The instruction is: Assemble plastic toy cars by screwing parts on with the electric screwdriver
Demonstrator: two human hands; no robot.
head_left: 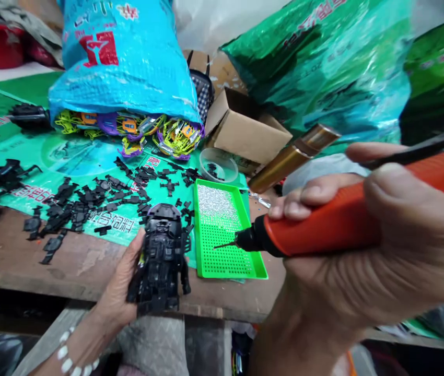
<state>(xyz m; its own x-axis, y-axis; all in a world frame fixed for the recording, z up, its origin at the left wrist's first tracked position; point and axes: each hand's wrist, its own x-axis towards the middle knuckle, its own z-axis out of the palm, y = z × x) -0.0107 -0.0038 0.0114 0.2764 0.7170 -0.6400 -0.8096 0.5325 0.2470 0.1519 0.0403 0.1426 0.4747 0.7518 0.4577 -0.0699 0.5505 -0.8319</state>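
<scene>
My right hand, nearest me, is wrapped around one orange electric screwdriver, thumb along its upper side, the forearm rising from below and the wrist bent so the bit points left. My left hand reaches up from the lower left, a white bracelet at its wrist, gripping one black toy car base by its left side at the near edge of the brown surface. Both hands are grasping.

Just right of the base sits one green tray; the bit is over its holes, though I cannot tell whether it touches. Silver screws, too many to count, cover the tray's far half. Left of it lie dozens of small black parts, overlapping on one green sheet and the bare surface.

Beyond the tray stand one clear tub with a few dark bits inside, one bronze tube, tilted, and one cardboard box. Farthest, one blue bag spills several yellow-and-purple car shells.
</scene>
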